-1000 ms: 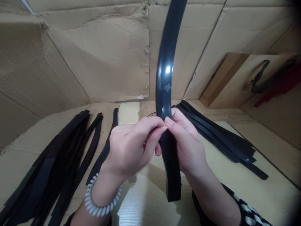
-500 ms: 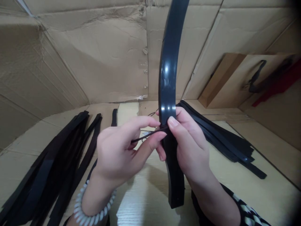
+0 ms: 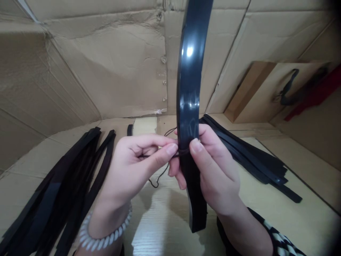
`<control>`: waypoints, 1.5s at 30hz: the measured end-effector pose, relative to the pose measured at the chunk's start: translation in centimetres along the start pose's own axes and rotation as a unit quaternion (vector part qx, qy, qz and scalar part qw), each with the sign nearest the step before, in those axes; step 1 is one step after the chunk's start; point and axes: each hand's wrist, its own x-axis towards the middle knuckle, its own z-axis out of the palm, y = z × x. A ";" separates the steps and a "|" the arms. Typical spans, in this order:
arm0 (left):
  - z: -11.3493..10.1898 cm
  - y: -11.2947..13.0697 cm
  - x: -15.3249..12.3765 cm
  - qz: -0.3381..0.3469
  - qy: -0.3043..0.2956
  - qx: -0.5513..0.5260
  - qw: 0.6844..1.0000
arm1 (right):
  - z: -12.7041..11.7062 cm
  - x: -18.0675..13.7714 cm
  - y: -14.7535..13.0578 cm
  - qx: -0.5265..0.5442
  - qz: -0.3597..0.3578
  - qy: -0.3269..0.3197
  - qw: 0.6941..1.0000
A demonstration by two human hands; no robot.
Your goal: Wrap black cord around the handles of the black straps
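Note:
A long, glossy black curved strip stands nearly upright in front of me, its lower end bent and its top beyond the frame. My right hand is closed around it, thumb on the front edge and fingers behind. A thin black cord crosses the strip just below my right thumb and trails in a loop to the left. Between the thumb and forefinger of my left hand the cord is pinched close to the strip's left edge. The back of the strip is hidden.
Many dark strips lie piled on the left of the pale table. Another bundle of black strips lies at the right. Cardboard walls surround the table, and a brown paper bag stands at the back right.
My left thumb and forefinger have closed together on the cord, and the cord now lies across the strip. More of the loose loop shows below. The strip has shifted slightly left.

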 end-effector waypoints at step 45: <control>1.7 -1.4 0.0 0.063 0.067 -0.045 0.995 | -0.4 0.4 -0.7 0.044 0.005 -0.019 0.999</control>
